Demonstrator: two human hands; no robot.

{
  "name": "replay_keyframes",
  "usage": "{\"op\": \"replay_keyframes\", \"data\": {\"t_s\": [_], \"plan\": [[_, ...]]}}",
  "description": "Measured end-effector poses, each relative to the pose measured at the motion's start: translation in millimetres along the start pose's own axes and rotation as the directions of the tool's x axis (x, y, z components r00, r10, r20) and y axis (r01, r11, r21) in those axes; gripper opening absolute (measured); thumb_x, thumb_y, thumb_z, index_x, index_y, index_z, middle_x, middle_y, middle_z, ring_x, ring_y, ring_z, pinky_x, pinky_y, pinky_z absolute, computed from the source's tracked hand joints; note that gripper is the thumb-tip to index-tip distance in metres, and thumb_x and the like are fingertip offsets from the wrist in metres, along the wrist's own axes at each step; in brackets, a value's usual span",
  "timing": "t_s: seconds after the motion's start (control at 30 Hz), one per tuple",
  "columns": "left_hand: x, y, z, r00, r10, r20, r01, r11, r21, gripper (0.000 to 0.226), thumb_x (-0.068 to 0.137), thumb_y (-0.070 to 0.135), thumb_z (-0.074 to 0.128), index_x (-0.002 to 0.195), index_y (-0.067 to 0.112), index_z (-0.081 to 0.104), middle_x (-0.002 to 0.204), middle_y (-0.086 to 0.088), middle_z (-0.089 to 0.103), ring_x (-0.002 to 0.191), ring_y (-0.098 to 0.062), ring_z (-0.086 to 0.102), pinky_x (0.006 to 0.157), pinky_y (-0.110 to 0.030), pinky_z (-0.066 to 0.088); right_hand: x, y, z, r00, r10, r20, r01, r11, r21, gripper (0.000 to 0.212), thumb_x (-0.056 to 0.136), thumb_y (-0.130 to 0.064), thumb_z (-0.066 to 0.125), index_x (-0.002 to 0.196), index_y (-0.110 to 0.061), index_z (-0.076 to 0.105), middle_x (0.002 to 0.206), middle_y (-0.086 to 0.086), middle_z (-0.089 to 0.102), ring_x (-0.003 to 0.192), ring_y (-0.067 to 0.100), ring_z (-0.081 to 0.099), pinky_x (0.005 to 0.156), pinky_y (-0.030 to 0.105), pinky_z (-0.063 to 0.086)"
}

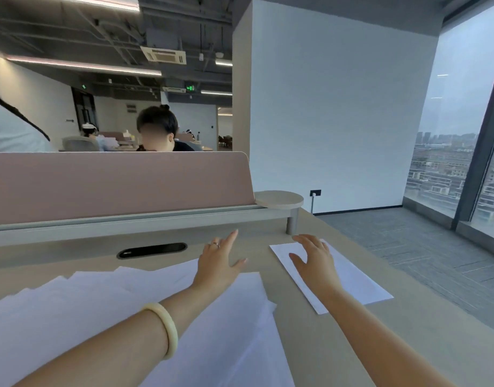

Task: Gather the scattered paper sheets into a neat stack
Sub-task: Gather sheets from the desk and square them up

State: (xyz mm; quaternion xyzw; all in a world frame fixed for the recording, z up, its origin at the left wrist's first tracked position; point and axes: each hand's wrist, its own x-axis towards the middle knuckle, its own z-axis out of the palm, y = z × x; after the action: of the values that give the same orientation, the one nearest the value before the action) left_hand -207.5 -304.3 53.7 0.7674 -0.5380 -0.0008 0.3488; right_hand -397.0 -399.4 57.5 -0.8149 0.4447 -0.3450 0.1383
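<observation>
We note an open-plan office. A pink partition screen (pixel 114 180) stands along the far edge of the beige tabletop (pixel 337 344), with a small round shelf (pixel 279 199) at its right end. A white wall (pixel 337 113) rises behind; grey carpet floor (pixel 407 241) runs to a tall window (pixel 460 113) showing an overcast city. Strip lights (pixel 84 65) hang under a dark exposed ceiling.
</observation>
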Motion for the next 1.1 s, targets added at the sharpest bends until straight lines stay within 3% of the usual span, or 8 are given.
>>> {"op": "replay_keyframes", "data": {"t_s": [0.17,0.3,0.43,0.57,0.67,0.77,0.97,1.1], "plan": [[-54,-74,-87,0.989,-0.104,-0.103,0.107,0.994,0.022,0.069,0.090,0.043,0.055,0.149,0.032,0.021,0.138,-0.004,0.045,0.132,-0.022,0.033,0.105,-0.033,0.032,-32,-82,36,0.981,-0.128,0.149,0.106,0.984,0.146,0.046,0.093,-0.024,0.056,0.138,-0.019,0.046,0.142,-0.004,0.045,0.133,0.017,0.039,0.110,0.030,0.033],[-106,-135,-151,0.953,-0.262,-0.154,0.268,0.963,0.019,0.071,0.089,0.041,0.057,0.149,0.028,0.021,0.139,0.000,0.043,0.134,-0.021,0.032,0.107,-0.035,0.033,-61,-134,71,0.938,-0.176,0.298,0.107,0.966,0.235,0.047,0.093,-0.026,0.057,0.138,-0.023,0.045,0.138,-0.006,0.046,0.127,0.014,0.045,0.103,0.027,0.040],[-156,-193,-195,0.870,-0.456,-0.188,0.468,0.884,0.023,0.072,0.084,0.046,0.062,0.145,0.030,0.028,0.140,-0.006,0.040,0.133,-0.026,0.036,0.108,-0.041,0.035,-81,-168,106,0.876,-0.182,0.447,0.080,0.968,0.239,0.055,0.090,-0.032,0.060,0.141,-0.023,0.039,0.140,-0.003,0.045,0.125,0.015,0.048,0.097,0.026,0.042],[-200,-228,-217,0.765,-0.641,-0.066,0.641,0.747,0.179,0.084,0.083,0.057,0.057,0.150,0.028,0.015,0.151,-0.009,0.024,0.139,-0.034,0.026,0.112,-0.042,0.029,-90,-182,135,0.775,-0.089,0.626,0.016,0.993,0.121,0.078,0.086,-0.045,0.062,0.148,-0.017,0.024,0.149,0.005,0.034,0.136,0.022,0.037,0.105,0.030,0.035],[-225,-244,-222,0.707,-0.705,0.043,0.675,0.692,0.256,0.093,0.079,0.065,0.055,0.151,0.025,0.010,0.154,-0.008,0.018,0.141,-0.034,0.022,0.113,-0.042,0.027,-93,-181,152,0.765,0.042,0.643,-0.017,0.999,-0.045,0.089,0.080,-0.057,0.061,0.149,-0.017,0.020,0.149,0.007,0.034,0.137,0.028,0.033,0.107,0.036,0.035],[-240,-255,-218,0.650,-0.745,0.150,0.676,0.657,0.334,0.117,0.061,0.083,0.049,0.151,0.024,0.006,0.156,-0.006,0.017,0.143,-0.031,0.018,0.116,-0.042,0.023,-95,-178,160,0.787,0.106,0.607,0.022,0.979,-0.200,0.092,0.077,-0.066,0.056,0.147,-0.018,0.021,0.146,0.005,0.037,0.136,0.028,0.032,0.106,0.039,0.035],[-239,-253,-205,0.675,-0.714,0.185,0.607,0.681,0.410,0.098,0.078,0.071,0.050,0.151,0.026,0.003,0.157,-0.007,0.010,0.147,-0.029,0.005,0.118,-0.041,0.014,-94,-192,169,0.757,0.031,0.652,0.107,0.979,-0.171,0.087,0.078,-0.062,0.057,0.147,-0.019,0.024,0.144,0.004,0.036,0.137,0.028,0.026,0.107,0.040,0.035],[-232,-254,-205,0.681,-0.707,0.192,0.636,0.701,0.323,0.113,0.066,0.076,0.057,0.152,0.024,0.004,0.158,-0.006,0.013,0.146,-0.028,0.008,0.118,-0.038,0.016,-91,-199,172,0.740,0.027,0.672,0.104,0.983,-0.154,0.089,0.076,-0.058,0.064,0.146,-0.021,0.024,0.141,0.005,0.038,0.135,0.029,0.028,0.109,0.042,0.034]]}}
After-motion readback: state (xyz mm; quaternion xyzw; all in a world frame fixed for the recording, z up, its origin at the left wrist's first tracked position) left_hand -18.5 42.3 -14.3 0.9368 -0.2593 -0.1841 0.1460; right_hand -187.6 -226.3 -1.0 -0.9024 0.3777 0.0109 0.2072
